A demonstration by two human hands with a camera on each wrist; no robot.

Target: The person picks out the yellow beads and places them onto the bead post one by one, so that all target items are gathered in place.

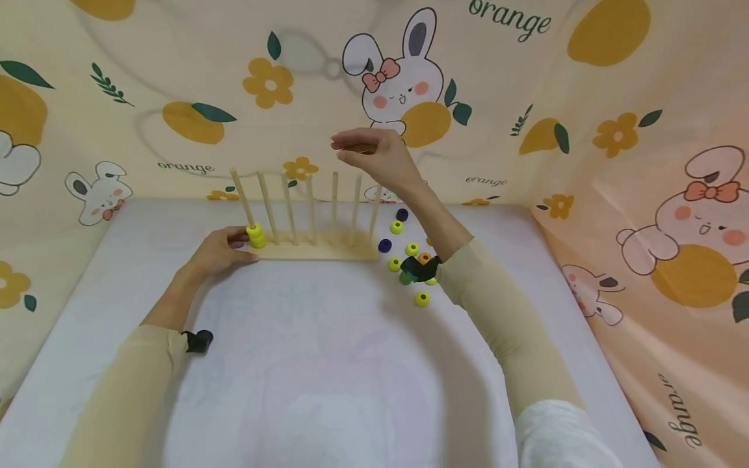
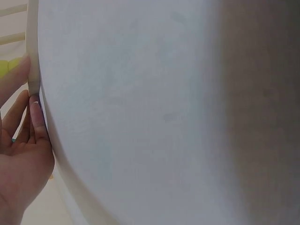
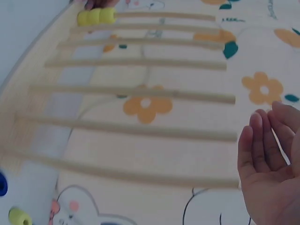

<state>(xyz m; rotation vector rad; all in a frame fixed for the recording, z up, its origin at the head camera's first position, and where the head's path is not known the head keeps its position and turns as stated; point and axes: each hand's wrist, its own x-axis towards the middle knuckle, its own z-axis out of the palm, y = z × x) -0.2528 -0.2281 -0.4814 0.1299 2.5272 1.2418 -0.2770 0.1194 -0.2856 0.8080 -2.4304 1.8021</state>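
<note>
A wooden stand [image 1: 318, 250] with a row of upright pegs sits toward the back of the table. On its leftmost peg, three yellow beads [image 3: 96, 17] are stacked at the bottom. My left hand [image 1: 218, 252] holds the left end of the base between thumb and fingers, beside those beads. In the left wrist view, the fingers [image 2: 38, 117] touch the base's end. My right hand [image 1: 377, 155] is raised above the right-hand pegs, its fingers fairly straight and the thumb apart. Nothing shows between them, and the right wrist view has this hand [image 3: 272, 164] beyond the peg tips.
Loose beads lie right of the stand, partly under my right forearm: several yellow ones [image 1: 422, 299], dark blue ones [image 1: 384, 246], an orange one [image 1: 424, 258] and a green one [image 1: 406, 278]. A patterned cloth [image 1: 497, 84] hangs behind the white table [image 1: 316, 364].
</note>
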